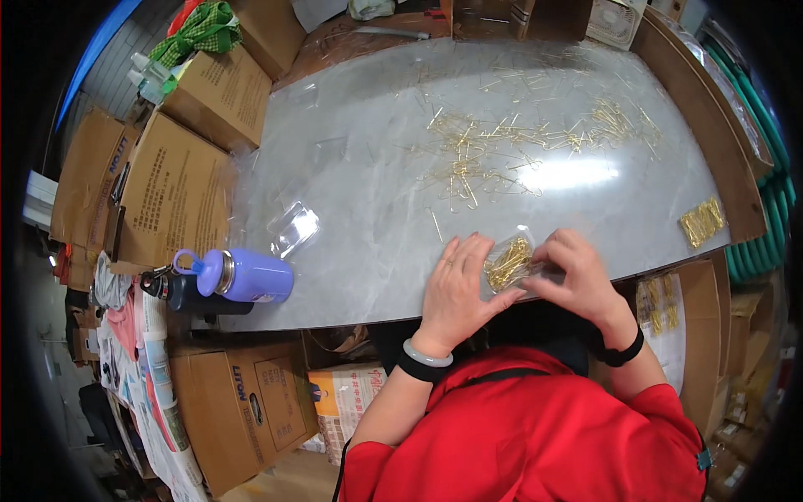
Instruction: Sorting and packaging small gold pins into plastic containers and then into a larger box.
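At the near edge of the grey table, a small clear plastic pack (522, 232) holds a bundle of gold wire hooks (507, 263). My left hand (456, 289) grips the pack's left side, its thumb along the near edge and its fingers along the far left. Curled at the other side, my right hand (573, 280) pinches the pack's right edge with thumb and fingers, slightly blurred. Just beyond my left hand lies one loose gold hook (436, 225). Many more loose gold hooks (468, 155) are scattered and tangled across the table further away.
A neat bundle of gold hooks (702, 222) lies by the cardboard wall (711, 109) at right. On the left stand a purple bottle (259, 276), a dark bottle (196, 297) and cardboard boxes (171, 188). Clear plastic trays (295, 228) rest beyond the bottles. A white fan (615, 23) stands behind.
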Tool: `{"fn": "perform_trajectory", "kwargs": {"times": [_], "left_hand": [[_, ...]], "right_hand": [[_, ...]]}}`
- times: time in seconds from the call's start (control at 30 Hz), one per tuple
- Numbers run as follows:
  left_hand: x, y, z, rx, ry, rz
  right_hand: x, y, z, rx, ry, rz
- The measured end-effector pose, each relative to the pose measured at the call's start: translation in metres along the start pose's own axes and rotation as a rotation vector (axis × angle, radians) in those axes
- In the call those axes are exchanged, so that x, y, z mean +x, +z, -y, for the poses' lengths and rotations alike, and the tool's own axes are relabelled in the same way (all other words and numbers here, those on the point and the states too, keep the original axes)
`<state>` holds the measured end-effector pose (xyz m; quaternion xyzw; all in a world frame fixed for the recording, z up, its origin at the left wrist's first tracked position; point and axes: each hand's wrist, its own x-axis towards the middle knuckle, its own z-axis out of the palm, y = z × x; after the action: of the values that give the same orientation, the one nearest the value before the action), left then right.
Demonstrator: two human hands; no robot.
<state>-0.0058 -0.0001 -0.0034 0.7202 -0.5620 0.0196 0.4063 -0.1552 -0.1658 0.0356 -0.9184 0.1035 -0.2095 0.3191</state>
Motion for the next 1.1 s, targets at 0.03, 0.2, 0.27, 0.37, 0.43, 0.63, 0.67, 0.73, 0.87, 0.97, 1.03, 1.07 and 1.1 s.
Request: {"fn": "perform_trajectory", "kwargs": {"times": [0.03,0.2,0.27,0.37,0.43,0.63,0.67,0.73,0.87,0.97,1.03,1.07,1.1], "left_hand": [[0.001,-0.001,-0.001,0.014,0.012,0.004],[0.001,0.001,-0.001,0.072,0.009,0.044],[0.000,-0.002,-0.002,0.083,0.006,0.070],[0.005,0.000,-0.004,0.098,0.011,0.088],[0.002,0.001,-0.002,0.106,0.026,0.066],[0.000,-0.005,-0.010,0.170,0.140,0.099],[0.000,-0.003,-0.011,0.191,0.158,0.111],[-0.001,0.001,-0.010,0.217,0.192,0.095],[0.002,0.004,-0.010,0.196,0.177,0.077],[0.002,0.002,-0.013,0.211,0.186,0.086],[-0.005,-0.003,-0.016,0.186,0.155,0.137],[-0.008,-0.004,-0.018,0.170,0.143,0.165],[-0.013,-0.013,-0.017,0.198,0.137,0.173]], "right_hand": [[-0.005,0.002,-0.001,-0.013,-0.023,0.000],[-0.009,0.006,0.001,0.010,-0.028,-0.084],[-0.005,-0.001,0.002,-0.039,-0.047,-0.107],[0.004,0.002,-0.009,-0.198,-0.141,-0.118],[0.006,0.007,-0.009,-0.154,-0.139,-0.102],[0.008,0.004,-0.009,0.122,0.089,-0.180],[0.012,-0.001,-0.008,0.158,0.100,-0.177],[0.031,-0.008,-0.007,-0.020,-0.052,-0.104],[0.101,0.005,-0.018,-0.195,-0.216,0.244],[0.137,0.045,-0.014,-0.413,-0.379,0.407],[0.149,0.058,-0.021,-0.562,-0.421,0.484],[0.151,0.060,-0.029,-0.609,-0.393,0.528],[0.153,0.064,-0.031,-0.642,-0.379,0.576]]}}
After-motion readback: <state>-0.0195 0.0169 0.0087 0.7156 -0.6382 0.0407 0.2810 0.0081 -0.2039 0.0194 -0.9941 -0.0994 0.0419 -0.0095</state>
